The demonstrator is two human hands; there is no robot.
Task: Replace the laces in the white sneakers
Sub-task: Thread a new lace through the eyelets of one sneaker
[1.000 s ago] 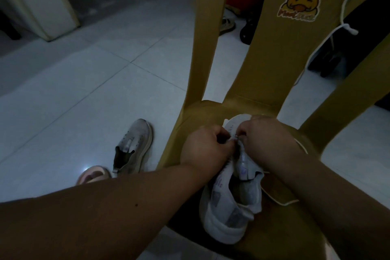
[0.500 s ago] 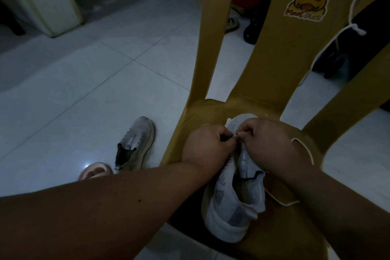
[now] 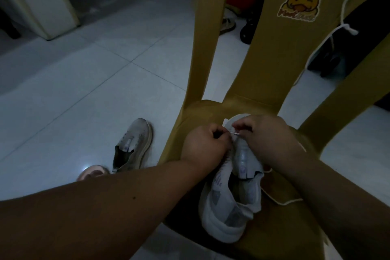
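Note:
A white sneaker [image 3: 228,202] lies on the seat of a yellow plastic chair [image 3: 274,65], heel toward me. My left hand [image 3: 203,145] grips the sneaker's left eyelet edge near the toe. My right hand [image 3: 268,135] pinches the tip of a white lace [image 3: 282,201] at the same eyelets; the rest of the lace trails over the seat to the right. The second white sneaker [image 3: 132,145] lies on the floor left of the chair. Another white lace [image 3: 329,36] hangs over the chair back.
White tiled floor [image 3: 84,91] spreads to the left. A pink slipper [image 3: 92,172] lies beside the floor sneaker. A sandal [image 3: 226,24] and dark shoes [image 3: 248,29] sit behind the chair. A pale cabinet [image 3: 40,0] stands at the back left.
My hands stay at the toe eyelets with only small finger movements. The view has shifted slightly; the lace loop by my right wrist has been drawn shorter.

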